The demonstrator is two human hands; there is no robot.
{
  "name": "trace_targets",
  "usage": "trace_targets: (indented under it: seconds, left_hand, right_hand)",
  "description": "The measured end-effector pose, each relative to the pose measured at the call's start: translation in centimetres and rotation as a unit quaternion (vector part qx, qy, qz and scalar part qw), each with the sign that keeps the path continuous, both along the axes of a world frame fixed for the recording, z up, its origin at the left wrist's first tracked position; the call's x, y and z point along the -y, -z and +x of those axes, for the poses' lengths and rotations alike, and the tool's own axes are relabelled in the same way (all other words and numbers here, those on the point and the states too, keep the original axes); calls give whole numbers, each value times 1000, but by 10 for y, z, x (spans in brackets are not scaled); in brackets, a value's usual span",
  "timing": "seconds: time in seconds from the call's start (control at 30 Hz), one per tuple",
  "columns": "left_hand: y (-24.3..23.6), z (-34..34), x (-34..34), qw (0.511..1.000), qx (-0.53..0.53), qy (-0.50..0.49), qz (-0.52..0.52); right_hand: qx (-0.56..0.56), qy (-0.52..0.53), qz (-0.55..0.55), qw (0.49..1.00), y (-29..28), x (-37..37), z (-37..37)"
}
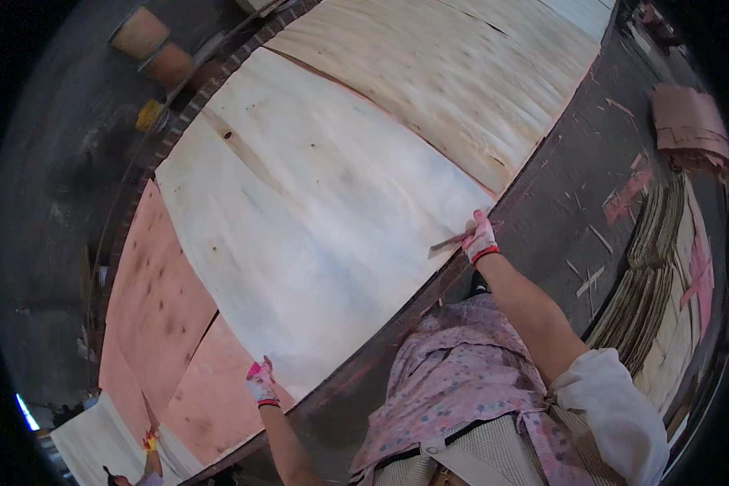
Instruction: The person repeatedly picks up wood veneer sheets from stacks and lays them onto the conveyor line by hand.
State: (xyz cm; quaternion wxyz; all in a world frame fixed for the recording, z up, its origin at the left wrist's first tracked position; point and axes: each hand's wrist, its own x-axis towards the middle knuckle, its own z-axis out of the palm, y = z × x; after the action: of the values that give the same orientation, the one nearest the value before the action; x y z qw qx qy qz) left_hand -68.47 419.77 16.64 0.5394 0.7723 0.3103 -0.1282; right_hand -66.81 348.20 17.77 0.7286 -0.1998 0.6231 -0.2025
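Note:
A large pale wood veneer sheet (316,194) lies in front of me over pink-coated sheets (158,300). My right hand (480,237), in a white and pink glove with a red cuff, grips a narrow flat blade-like tool (452,240) at the veneer's near right corner. The tool's exact kind is unclear. My left hand (263,385), gloved alike, is at the veneer's near left edge, above the pink surface. Its fingers look apart, with nothing visible in them; whether they touch the sheet is unclear.
A tan veneer sheet (445,73) adjoins on the far right. Stacked veneers (648,275) and a pink bundle (692,130) are at the right, with wood scraps (591,281) on the floor. Buckets (140,32) stand far left. Another person's gloved hand (151,441) shows lower left.

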Motion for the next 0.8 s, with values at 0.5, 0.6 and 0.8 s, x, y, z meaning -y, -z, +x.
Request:
trace_targets:
  seconds: [0.5, 0.6, 0.8]
  left_hand:
    - [4, 20, 64, 939, -100, 20, 328]
    - [-70, 37, 142, 930, -109, -40, 348]
    - [-46, 80, 269, 976, 114, 86, 163]
  right_hand:
    - [-23, 30, -105, 994, -7, 84, -158]
    - [-78, 71, -88, 990, 4, 130, -259]
    - [-164, 161, -70, 971, 56, 211, -388]
